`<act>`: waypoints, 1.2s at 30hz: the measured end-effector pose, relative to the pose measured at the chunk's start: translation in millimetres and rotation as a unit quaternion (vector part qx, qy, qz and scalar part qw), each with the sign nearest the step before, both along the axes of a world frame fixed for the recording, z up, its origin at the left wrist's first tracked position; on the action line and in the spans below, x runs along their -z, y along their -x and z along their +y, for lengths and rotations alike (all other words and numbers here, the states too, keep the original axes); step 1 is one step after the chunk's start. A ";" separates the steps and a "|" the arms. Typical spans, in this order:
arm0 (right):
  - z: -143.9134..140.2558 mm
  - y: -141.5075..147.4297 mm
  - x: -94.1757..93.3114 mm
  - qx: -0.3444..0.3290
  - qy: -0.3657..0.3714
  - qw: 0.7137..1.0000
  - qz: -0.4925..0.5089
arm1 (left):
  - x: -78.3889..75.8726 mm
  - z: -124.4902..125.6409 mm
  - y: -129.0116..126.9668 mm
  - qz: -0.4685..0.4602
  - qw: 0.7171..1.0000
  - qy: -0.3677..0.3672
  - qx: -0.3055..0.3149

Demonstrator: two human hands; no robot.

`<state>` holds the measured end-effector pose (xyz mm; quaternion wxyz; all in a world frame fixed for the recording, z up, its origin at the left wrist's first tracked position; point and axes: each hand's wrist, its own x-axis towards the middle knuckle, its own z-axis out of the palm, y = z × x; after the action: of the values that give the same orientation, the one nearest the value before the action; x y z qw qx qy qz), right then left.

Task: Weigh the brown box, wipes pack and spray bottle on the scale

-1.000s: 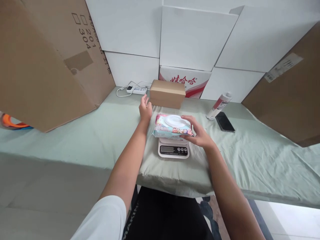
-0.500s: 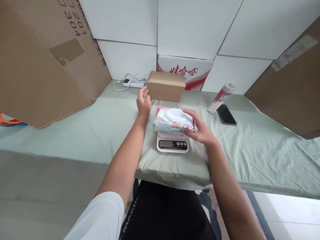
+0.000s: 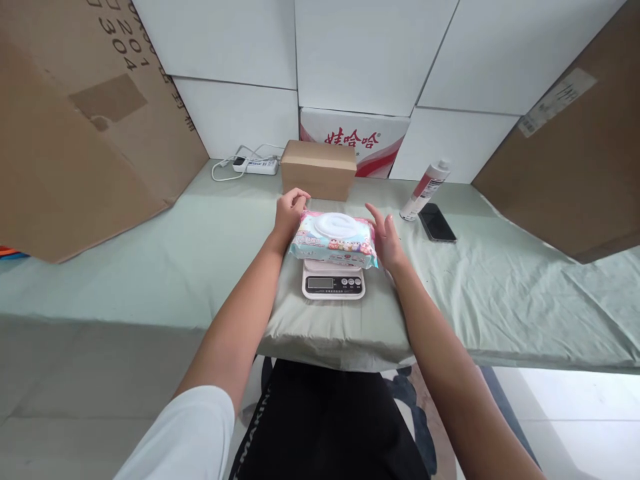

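The pack of wet wipes [image 3: 333, 238] lies flat on the small kitchen scale [image 3: 333, 283], lid up, overhanging the platform on both sides. The left hand [image 3: 289, 215] curls its fingers over the pack's far left corner; the right hand [image 3: 386, 238] stands open beside the right end, fingers spread, touching or just off the wrapper — which of the 2 cannot be told.

To do this well, the pack wants to sit centred, with no end drooping onto the green cloth [image 3: 175, 267], and both hands clear of it, since any fingertip resting on the wrapper would skew the reading. The display stays unobstructed at the front edge. The brown carton [image 3: 318, 170] just behind should stay apart from the pack.
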<state>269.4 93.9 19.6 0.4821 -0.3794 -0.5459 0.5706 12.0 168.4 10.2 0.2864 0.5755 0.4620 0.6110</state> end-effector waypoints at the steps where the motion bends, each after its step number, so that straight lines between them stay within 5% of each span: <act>1: 0.9 0.6 0.2 -0.010 0.008 1.000 -0.001 | 0.0 -0.5 -0.7 0.009 1.000 -0.001 0.003; 9: 0.6 -8.2 -3.1 -0.026 0.022 0.999 -0.028 | -1.6 -2.8 -2.9 0.004 1.000 0.010 0.010; 13: -13.8 -12.8 -11.3 0.008 -0.108 0.991 -0.077 | 0.0 0.8 -0.9 -0.024 0.999 0.018 0.018; 17: -40.9 -12.5 -36.9 -0.009 -0.259 0.944 -0.205 | 4.5 7.3 2.4 -0.053 0.998 0.033 0.015; 21: -54.1 3.1 -68.6 -0.041 -0.321 0.859 -0.396 | 6.4 11.2 4.0 -0.058 0.998 0.039 0.008; 25: -47.0 29.5 -89.6 -0.074 -0.295 0.772 -0.559 | 5.8 11.0 3.3 -0.053 0.998 0.036 0.011; 27: -41.6 39.5 -96.1 -0.091 -0.268 0.753 -0.594 | 6.0 10.9 3.2 -0.056 0.998 0.036 0.011; 36: -36.4 57.2 -107.8 -0.110 -0.225 0.762 -0.597 | 8.1 11.6 4.4 -0.044 0.999 0.029 0.013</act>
<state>212.2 57.5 127.4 0.0644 -0.4616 -0.8738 0.1387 7.7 180.0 2.1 0.3308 0.5455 0.4588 0.6184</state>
